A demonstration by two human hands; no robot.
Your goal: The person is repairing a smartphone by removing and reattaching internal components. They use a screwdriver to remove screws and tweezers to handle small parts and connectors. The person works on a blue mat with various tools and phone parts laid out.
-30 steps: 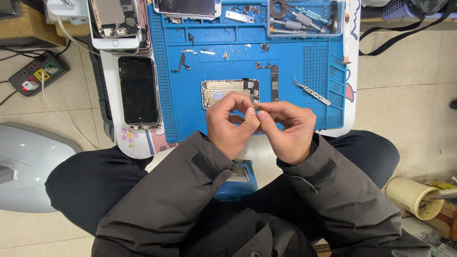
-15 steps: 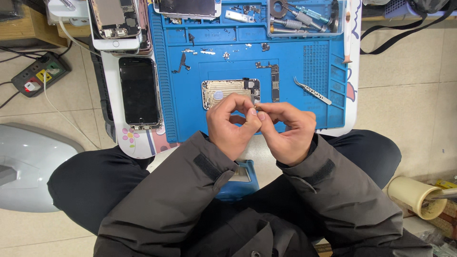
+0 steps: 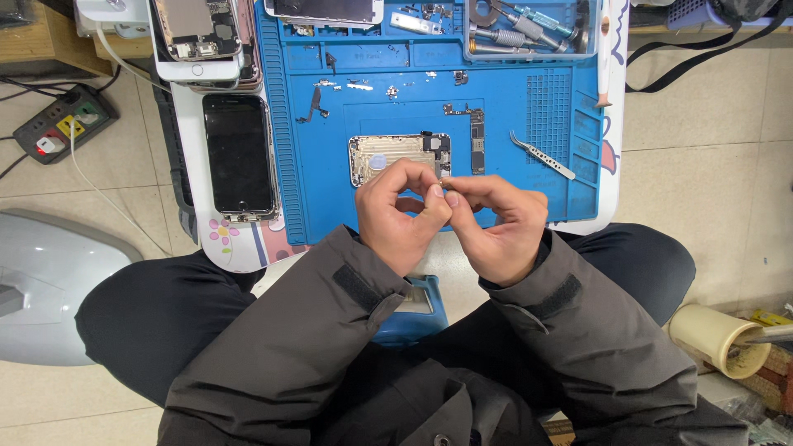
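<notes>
left hand (image 3: 402, 216) fingers pinched on tiny part (image 3: 442, 182) | right hand (image 3: 498, 227) fingers pinching it too | above blue mat (image 3: 330, 190)

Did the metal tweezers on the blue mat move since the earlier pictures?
No. The tweezers lie at the same spot beside the ribbed patch of the blue mat.

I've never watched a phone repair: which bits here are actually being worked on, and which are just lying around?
In hand:
left hand
right hand
tiny part pinched between them
opened phone shell

Lying about:
tweezers
black-screened phone
power strip
tape roll
</notes>
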